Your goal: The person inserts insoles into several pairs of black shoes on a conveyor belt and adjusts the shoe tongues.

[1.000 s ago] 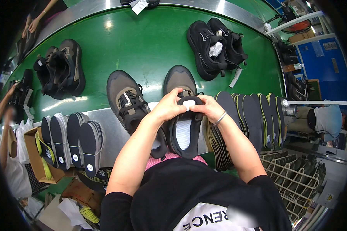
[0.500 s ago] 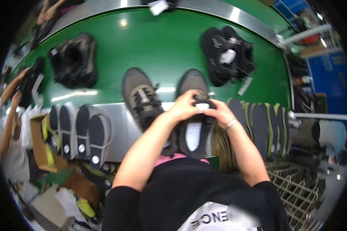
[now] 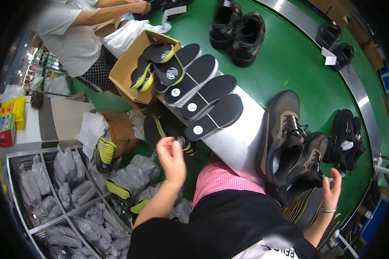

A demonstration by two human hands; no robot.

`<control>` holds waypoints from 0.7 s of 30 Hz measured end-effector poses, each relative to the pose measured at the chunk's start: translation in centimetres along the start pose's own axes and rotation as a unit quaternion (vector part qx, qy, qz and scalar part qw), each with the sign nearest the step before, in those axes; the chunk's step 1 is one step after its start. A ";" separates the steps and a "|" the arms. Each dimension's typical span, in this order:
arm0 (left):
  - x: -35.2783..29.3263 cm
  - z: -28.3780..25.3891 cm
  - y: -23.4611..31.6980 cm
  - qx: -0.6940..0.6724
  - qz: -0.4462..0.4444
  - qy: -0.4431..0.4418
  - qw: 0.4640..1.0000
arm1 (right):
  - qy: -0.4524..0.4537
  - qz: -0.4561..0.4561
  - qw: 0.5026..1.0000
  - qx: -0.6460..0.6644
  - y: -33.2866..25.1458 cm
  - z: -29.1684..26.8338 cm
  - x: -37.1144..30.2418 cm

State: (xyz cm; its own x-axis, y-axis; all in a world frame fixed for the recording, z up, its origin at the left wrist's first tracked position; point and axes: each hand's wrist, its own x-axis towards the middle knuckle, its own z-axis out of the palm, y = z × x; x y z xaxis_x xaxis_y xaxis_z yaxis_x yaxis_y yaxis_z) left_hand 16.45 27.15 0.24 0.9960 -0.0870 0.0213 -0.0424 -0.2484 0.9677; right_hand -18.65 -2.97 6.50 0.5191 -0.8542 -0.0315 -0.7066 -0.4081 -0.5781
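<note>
A pair of brown-and-black sneakers stands at the table's near edge: the left sneaker (image 3: 284, 129) and, close on its right, the right sneaker (image 3: 313, 151), both with laces. My right hand (image 3: 331, 190) is just beside the right sneaker's heel end, fingers apart, with nothing seen in it. To the left, my left hand (image 3: 171, 159) is raised, holding nothing, its fingers loosely bent and apart. It is nearest to dark insoles with yellow-green edges (image 3: 154, 129), below the table edge. Banded stacks of black insoles (image 3: 218, 114) lie on the metal strip beyond it.
A cardboard box (image 3: 132, 56) with yellow-edged insoles sits at the strip's far end. Other dark shoes (image 3: 248, 39) stand on the green table (image 3: 285, 56). At lower left is a divided metal rack (image 3: 69, 211) of bagged items. Another person (image 3: 73, 39) works at upper left.
The view has swung left. Both hands, which were together at the right sneaker's opening, are now apart; the left one has moved toward the insoles, off the sneaker.
</note>
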 end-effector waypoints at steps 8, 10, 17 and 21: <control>4.5 -7.1 -20.5 0.411 -0.413 0.042 0.812 | -0.094 -0.181 0.978 0.036 -15.4 4.9 4.5; 4.3 -7.0 -21.5 0.378 -0.437 0.015 0.816 | -0.111 -0.189 0.975 0.046 -17.0 6.1 4.6; 4.1 -5.7 -19.0 0.295 -0.239 0.190 0.905 | -0.103 -0.202 0.974 0.010 -18.3 7.7 4.0; 5.3 -2.5 -18.4 0.319 -0.261 0.096 0.906 | -0.120 -0.250 0.961 0.022 -19.9 8.4 3.9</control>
State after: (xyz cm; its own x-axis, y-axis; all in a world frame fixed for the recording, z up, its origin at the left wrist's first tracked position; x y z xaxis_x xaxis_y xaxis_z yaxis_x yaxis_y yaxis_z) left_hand 22.69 33.67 -16.79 0.8861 0.3572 -0.2952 0.4626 -0.7201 0.5172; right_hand 1.41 4.52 11.04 0.8874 -0.4548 0.0750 -0.3227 -0.7292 -0.6034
